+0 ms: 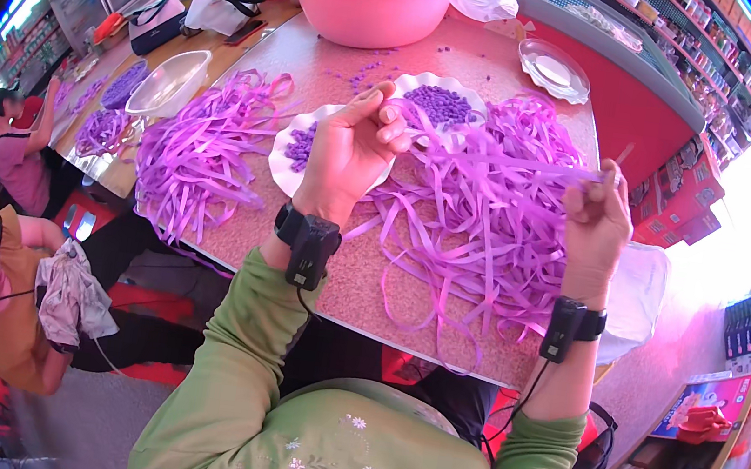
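Observation:
A purple ribbon point(525, 166) runs between my two raised hands above the table. My left hand point(355, 152) is closed, with thumb and fingers pinched at the ribbon's left part. My right hand point(599, 215) pinches the other end, and a thin stick-like thing point(625, 154), too small to name, pokes up from its fingertips. Below and between them lies a big tangled heap of purple ribbons point(499, 222). A scalloped white plate of purple beads point(438, 104) stands just beyond my left hand. Another white plate point(283, 167) with similar beads is partly hidden behind my left wrist.
A second ribbon heap point(208, 148) lies to the left. At the back stand a pink basin point(365, 10) with bags and a small white dish point(553, 72). Loose beads point(369, 70) dot the pink tabletop point(350, 292). Two people sit at the left; shelves line the shop.

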Action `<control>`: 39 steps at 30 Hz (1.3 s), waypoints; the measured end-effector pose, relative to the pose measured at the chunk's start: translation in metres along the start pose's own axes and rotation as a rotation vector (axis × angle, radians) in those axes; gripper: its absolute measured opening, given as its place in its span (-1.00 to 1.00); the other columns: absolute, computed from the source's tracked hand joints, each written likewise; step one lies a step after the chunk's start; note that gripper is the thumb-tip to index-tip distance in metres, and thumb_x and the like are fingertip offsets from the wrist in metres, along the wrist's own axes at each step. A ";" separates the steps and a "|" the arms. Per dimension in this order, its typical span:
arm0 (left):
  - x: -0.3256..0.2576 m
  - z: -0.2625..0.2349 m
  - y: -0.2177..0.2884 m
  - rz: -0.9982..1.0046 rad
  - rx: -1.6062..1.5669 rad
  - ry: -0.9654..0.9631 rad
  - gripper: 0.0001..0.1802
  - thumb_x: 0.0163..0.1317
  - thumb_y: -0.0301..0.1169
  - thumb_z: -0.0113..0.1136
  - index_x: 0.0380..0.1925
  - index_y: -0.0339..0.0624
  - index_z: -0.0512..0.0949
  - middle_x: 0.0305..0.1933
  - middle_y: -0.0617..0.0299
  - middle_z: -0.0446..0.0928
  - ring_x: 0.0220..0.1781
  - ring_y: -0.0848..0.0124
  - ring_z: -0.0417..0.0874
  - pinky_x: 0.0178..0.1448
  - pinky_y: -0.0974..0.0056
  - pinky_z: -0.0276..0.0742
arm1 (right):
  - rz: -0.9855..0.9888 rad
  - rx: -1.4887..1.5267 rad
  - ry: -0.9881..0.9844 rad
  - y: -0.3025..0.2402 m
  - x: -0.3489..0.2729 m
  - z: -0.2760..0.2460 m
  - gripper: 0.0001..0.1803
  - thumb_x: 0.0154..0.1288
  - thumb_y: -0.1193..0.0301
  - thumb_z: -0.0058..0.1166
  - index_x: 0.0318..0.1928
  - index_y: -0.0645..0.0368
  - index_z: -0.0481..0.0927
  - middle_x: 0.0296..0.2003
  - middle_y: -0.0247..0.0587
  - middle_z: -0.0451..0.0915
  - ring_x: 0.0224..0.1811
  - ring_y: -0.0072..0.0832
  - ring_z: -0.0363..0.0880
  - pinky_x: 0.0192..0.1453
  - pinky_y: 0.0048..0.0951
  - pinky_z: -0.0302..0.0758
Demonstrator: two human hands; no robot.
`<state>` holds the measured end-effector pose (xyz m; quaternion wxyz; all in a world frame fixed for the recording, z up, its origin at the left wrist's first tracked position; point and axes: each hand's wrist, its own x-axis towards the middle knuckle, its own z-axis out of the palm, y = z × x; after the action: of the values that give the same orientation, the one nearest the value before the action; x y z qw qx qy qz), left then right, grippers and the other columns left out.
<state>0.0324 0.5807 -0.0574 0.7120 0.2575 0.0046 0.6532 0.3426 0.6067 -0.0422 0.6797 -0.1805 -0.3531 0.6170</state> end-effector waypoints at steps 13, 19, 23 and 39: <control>-0.009 0.028 -0.028 0.033 0.627 0.249 -0.79 0.31 -0.55 0.09 -0.06 -0.26 0.54 -0.40 0.09 0.60 -0.65 0.56 0.38 -0.59 0.48 0.20 | -0.211 -0.854 -0.210 0.007 -0.015 0.022 -0.86 0.35 0.56 0.05 -0.12 0.27 0.61 -0.35 -0.32 0.61 -0.52 -0.72 0.50 -0.56 -0.73 0.19; -0.015 0.041 -0.052 -0.034 0.676 0.253 -0.84 0.27 -0.52 0.20 -0.15 -0.27 0.57 -0.42 0.10 0.62 -0.61 0.58 0.47 -0.54 0.52 0.27 | 0.063 -0.406 -0.205 0.009 -0.031 0.050 -0.82 0.44 0.46 -0.06 -0.12 0.31 0.55 -0.17 -0.08 0.66 -0.56 -0.64 0.54 -0.63 -0.77 0.13; -0.016 0.038 -0.058 0.009 0.754 0.254 -0.84 0.26 -0.53 0.21 -0.15 -0.27 0.57 -0.44 0.20 0.61 -0.61 0.63 0.44 -0.54 0.54 0.25 | 0.486 -0.387 -0.303 0.023 -0.035 0.056 -0.88 0.42 0.46 -0.04 -0.16 0.25 0.52 -0.28 -0.13 0.63 -0.56 -0.59 0.53 -0.63 -0.73 0.18; -0.013 0.018 -0.050 0.230 1.836 -0.005 -0.87 0.19 -0.39 0.32 -0.30 -0.18 0.67 -0.50 0.33 0.51 -0.48 0.53 0.50 -0.42 0.38 0.35 | 0.155 0.046 -0.199 0.003 -0.016 0.027 -0.92 0.44 0.52 -0.07 -0.12 0.14 0.48 -0.23 -0.40 0.45 -0.40 -0.66 0.33 -0.51 -0.63 0.25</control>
<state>0.0833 0.5609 -0.0645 0.1594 0.7211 0.4934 0.4596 0.3214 0.5871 -0.0299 0.5956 -0.1292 -0.3896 0.6904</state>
